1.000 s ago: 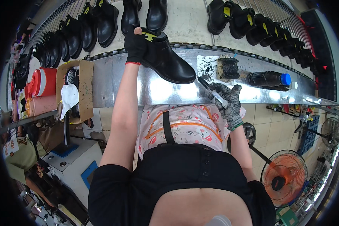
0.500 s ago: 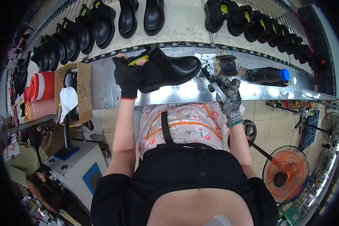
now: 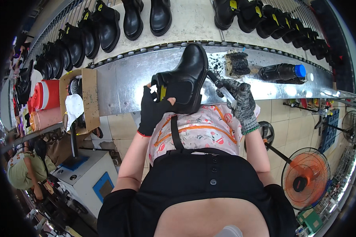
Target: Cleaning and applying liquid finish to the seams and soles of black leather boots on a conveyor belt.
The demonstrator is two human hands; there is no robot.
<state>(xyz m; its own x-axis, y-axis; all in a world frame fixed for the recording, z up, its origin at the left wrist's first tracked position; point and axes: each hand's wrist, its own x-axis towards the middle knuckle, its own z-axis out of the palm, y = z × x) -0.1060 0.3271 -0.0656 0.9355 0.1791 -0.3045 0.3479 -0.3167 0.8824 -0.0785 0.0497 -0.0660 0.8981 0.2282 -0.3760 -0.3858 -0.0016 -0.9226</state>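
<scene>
My left hand (image 3: pixel 156 107), in a black fingerless glove, grips a black ankle boot (image 3: pixel 182 77) by its shaft opening, thumb on the elastic side panel. The boot's toe points away from me, and its sole edge faces right. In a grey knitted glove, my right hand (image 3: pixel 241 103) is closed round a slim tool (image 3: pixel 227 94) with a pale handle and a black end. That black end meets or nearly meets the sole edge; exact contact is unclear. Just beyond lies a black-stained block (image 3: pixel 237 64) on a spattered patch of the metal bench (image 3: pixel 126 75).
A dark bottle with a blue cap (image 3: pixel 300 70) lies on the bench at right. Black boots (image 3: pixel 108 27) line the conveyor (image 3: pixel 194 19) behind it. A cardboard box (image 3: pixel 89 98) and red jug (image 3: pixel 47 94) stand left; an orange fan (image 3: pixel 304 177) is at lower right.
The boot has turned from toe right to toe away from me, and its shaft has come nearer my body. My left hand has moved right and closer; the tool's black end is now by the sole edge.
</scene>
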